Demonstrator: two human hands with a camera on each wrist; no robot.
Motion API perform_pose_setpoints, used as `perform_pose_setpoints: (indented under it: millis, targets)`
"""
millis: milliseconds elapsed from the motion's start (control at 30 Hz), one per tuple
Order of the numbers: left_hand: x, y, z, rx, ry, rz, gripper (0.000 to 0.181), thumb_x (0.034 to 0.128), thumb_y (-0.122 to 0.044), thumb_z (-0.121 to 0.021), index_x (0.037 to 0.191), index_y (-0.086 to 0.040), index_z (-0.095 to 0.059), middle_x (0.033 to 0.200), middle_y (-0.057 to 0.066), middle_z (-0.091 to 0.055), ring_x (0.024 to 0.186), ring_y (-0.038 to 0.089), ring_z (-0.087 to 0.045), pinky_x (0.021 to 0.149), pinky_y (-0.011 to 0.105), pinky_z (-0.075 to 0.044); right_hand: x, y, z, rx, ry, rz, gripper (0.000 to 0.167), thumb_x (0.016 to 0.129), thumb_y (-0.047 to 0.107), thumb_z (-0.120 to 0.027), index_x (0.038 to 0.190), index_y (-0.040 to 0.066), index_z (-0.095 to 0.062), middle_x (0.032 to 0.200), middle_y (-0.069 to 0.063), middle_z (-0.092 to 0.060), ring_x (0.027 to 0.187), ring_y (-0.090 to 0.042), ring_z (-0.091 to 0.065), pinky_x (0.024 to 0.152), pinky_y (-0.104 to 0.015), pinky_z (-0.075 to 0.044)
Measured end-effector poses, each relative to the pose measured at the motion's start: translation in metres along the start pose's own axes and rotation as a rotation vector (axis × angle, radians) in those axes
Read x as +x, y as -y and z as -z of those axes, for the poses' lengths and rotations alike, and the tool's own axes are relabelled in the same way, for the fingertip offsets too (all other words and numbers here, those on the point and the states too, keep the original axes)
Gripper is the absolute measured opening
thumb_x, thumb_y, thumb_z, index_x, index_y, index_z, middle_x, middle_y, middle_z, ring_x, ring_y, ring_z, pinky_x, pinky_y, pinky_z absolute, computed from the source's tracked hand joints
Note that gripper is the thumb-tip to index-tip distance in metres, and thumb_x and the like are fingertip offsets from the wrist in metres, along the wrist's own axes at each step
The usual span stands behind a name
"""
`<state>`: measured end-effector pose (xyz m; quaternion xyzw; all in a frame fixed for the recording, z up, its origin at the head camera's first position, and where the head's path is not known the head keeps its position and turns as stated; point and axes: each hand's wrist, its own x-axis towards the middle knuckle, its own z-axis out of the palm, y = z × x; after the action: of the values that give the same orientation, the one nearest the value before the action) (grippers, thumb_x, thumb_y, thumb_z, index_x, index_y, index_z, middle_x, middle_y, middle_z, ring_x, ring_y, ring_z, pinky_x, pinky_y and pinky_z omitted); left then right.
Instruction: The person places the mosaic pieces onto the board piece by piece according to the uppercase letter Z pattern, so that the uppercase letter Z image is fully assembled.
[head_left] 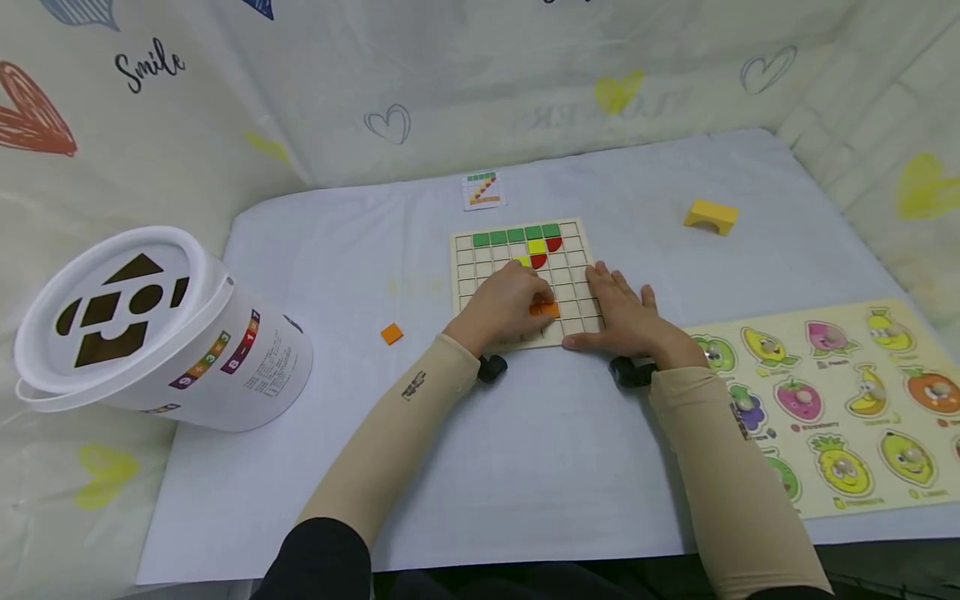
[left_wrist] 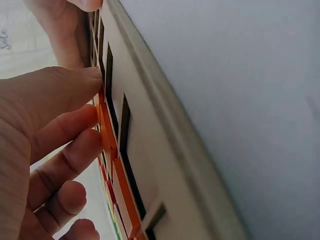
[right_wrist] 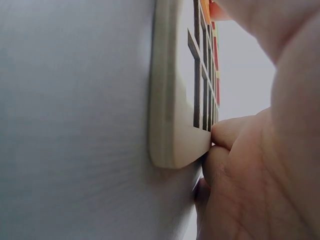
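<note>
My left hand (head_left: pixel 510 302) is over the lower part of a pale wooden grid board (head_left: pixel 573 287), with thumb and bent fingers pinching at an orange square tile (left_wrist: pixel 106 127) on the grid. Another orange tile (left_wrist: pixel 126 200) lies in the grid beside it in the left wrist view. Green tiles (head_left: pixel 516 236) line the board's top row; yellow tiles (head_left: pixel 536 247) and red rounded tiles (head_left: pixel 553 244) step down below them. Straight-fingered, my right hand (head_left: pixel 633 321) rests along the board's right edge. Its fingertips touch that edge in the right wrist view. The left hand hides several lower-left cells.
One loose orange square (head_left: pixel 392 333) lies left of the board. A small pattern card (head_left: pixel 483 191) is behind it. The white lidded bucket (head_left: pixel 258 358) stands left, a yellow arch block (head_left: pixel 711 217) back right, and a fruit puzzle board (head_left: pixel 806 437) lies front right.
</note>
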<state>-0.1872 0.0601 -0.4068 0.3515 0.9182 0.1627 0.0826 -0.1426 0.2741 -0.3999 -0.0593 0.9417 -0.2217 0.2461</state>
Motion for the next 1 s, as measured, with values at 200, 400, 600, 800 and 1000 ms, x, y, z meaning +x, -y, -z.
perform_pose_setpoints:
  millis: [200, 400, 600, 800, 1000]
  targets:
    - [-0.018, 0.014, 0.002, -0.037, -0.034, 0.05, 0.034, 0.0949, -0.041, -0.074, 0.121, -0.02, -0.076, 0.112, -0.008, -0.074, 0.107, 0.015, -0.054, 0.097, 0.028, -0.048, 0.003, 0.003, 0.0, -0.004, -0.002, 0.003, 0.13, 0.083, 0.062, -0.078, 0.167, 0.01, 0.007, 0.175, -0.016, 0.013, 0.162, -0.044, 0.01, 0.122, -0.074, 0.012]
    - [-0.043, 0.034, 0.009, -0.124, -0.092, 0.136, 0.031, 0.0941, -0.039, -0.075, 0.119, -0.02, -0.076, 0.112, -0.006, -0.071, 0.109, 0.014, -0.051, 0.097, 0.029, -0.048, 0.005, 0.001, 0.001, -0.013, 0.002, -0.007, 0.13, 0.084, 0.06, -0.078, 0.167, 0.009, 0.008, 0.174, -0.017, 0.015, 0.161, -0.044, 0.011, 0.122, -0.074, 0.012]
    - [-0.068, 0.057, 0.017, -0.094, -0.089, 0.218, 0.035, 0.0917, -0.038, -0.078, 0.12, -0.018, -0.076, 0.117, -0.003, -0.072, 0.11, 0.017, -0.053, 0.1, 0.033, -0.05, 0.005, 0.0, 0.0, -0.004, 0.012, -0.011, 0.13, 0.085, 0.059, -0.078, 0.166, 0.008, 0.009, 0.174, -0.017, 0.016, 0.161, -0.045, 0.012, 0.121, -0.075, 0.012]
    - [-0.102, 0.086, 0.024, -0.068, -0.096, 0.299, 0.037, 0.0887, -0.035, -0.082, 0.12, -0.016, -0.076, 0.116, -0.001, -0.073, 0.112, 0.02, -0.057, 0.102, 0.036, -0.05, 0.005, 0.0, 0.0, -0.007, 0.013, -0.012, 0.13, 0.084, 0.06, -0.078, 0.166, 0.008, 0.009, 0.174, -0.019, 0.015, 0.161, -0.046, 0.01, 0.121, -0.075, 0.012]
    - [-0.134, 0.11, 0.032, -0.079, -0.092, 0.34, 0.042, 0.085, -0.033, -0.085, 0.12, -0.012, -0.076, 0.118, 0.004, -0.074, 0.116, 0.025, -0.059, 0.107, 0.042, -0.047, 0.004, 0.0, -0.001, -0.008, 0.01, -0.006, 0.13, 0.084, 0.06, -0.078, 0.166, 0.007, 0.008, 0.173, -0.021, 0.014, 0.16, -0.048, 0.01, 0.12, -0.076, 0.012]
